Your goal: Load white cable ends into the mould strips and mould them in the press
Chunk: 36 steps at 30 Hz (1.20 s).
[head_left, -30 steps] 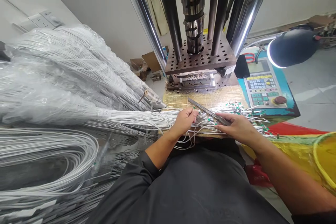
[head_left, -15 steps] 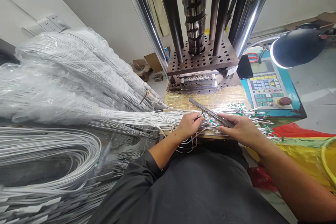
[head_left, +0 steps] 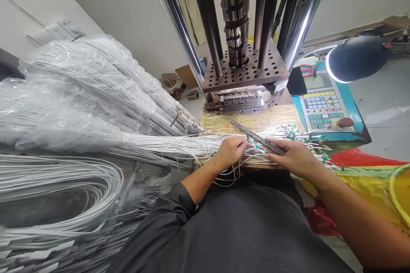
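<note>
My right hand (head_left: 290, 153) grips the near end of a narrow metal bar (head_left: 245, 129), which slants up and to the left over the cables. Beside the bar, my left hand (head_left: 231, 152) pinches the green-tagged end of a white cable (head_left: 248, 140). More cable ends with green tags hang along the bar between the hands. Under both hands a thick bundle of white cables (head_left: 166, 144) runs across the front of the worktable (head_left: 214, 120). Its green-tagged ends (head_left: 290, 131) fan out at the right.
Behind the hands stands a press with a perforated plate (head_left: 256, 74) and a lower die (head_left: 241, 101). To the right are a control panel (head_left: 323, 106) and a black lamp (head_left: 357, 60). Plastic-wrapped cable bundles (head_left: 96, 72) fill the left side.
The view has shifted slightly, so the press and lamp appear a little further left. Both hands keep nearly the same place and hold.
</note>
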### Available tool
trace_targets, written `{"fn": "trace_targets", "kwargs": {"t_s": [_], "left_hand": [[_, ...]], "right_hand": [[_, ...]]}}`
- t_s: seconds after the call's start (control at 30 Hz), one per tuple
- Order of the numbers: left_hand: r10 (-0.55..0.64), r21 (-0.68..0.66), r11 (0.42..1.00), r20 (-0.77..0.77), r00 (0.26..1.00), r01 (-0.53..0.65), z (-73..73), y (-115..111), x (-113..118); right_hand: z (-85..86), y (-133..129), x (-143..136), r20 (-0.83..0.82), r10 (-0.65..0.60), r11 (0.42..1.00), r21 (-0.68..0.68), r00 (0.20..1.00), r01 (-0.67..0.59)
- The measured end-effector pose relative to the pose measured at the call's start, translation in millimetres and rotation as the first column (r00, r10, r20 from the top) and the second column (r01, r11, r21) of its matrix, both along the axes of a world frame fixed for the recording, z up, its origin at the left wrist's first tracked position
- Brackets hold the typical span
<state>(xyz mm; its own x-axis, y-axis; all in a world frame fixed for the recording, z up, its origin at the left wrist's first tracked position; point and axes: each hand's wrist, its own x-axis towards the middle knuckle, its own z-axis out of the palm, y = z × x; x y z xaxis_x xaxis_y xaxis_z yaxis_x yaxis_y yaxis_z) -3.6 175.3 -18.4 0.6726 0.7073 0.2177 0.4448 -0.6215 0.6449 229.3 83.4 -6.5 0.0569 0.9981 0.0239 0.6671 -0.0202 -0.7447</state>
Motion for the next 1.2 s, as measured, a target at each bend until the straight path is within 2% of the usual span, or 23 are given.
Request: {"fn": "trace_targets", "kwargs": {"t_s": [0.2,0.37,0.57,0.7,0.87,1.07,1.13,1.2], "left_hand": [[-0.091,0.04,0.995,-0.058,0.994,0.094,0.7,8,-3],[-0.064,0.047,0.997,-0.052,0.997,0.067,1.7,9,-2],[-0.015,-0.05,0.999,0.014,1.0,0.015,3.7,6,2],[0.044,-0.164,0.986,0.088,0.995,-0.029,5.3,7,1],[0.221,-0.373,0.919,0.213,0.952,-0.13,2.9,11,2],[0.329,-0.594,0.799,0.301,0.895,-0.094,1.1,19,-3],[0.319,-0.574,0.811,0.27,0.908,-0.114,3.9,21,-6],[0.235,-0.458,0.879,0.179,0.955,-0.13,8.8,23,-8]], "right_hand": [[-0.6,1,1,0.013,0.025,1.0,0.009,1.0,-0.025],[-1.2,1,1,0.03,0.03,0.999,0.017,0.999,-0.03],[1.2,0,0,0.047,0.025,1.0,0.003,0.999,-0.025],[-0.3,-2,2,0.035,-0.002,1.0,-0.009,0.999,0.003],[-3.9,-5,5,0.061,-0.019,1.0,-0.014,0.998,0.019],[-2.4,-6,5,0.089,-0.037,0.999,-0.032,0.995,0.04],[-1.8,-6,5,0.088,-0.044,0.998,-0.039,0.995,0.047],[-1.7,-6,5,0.081,-0.046,0.998,-0.047,0.996,0.05]]}}
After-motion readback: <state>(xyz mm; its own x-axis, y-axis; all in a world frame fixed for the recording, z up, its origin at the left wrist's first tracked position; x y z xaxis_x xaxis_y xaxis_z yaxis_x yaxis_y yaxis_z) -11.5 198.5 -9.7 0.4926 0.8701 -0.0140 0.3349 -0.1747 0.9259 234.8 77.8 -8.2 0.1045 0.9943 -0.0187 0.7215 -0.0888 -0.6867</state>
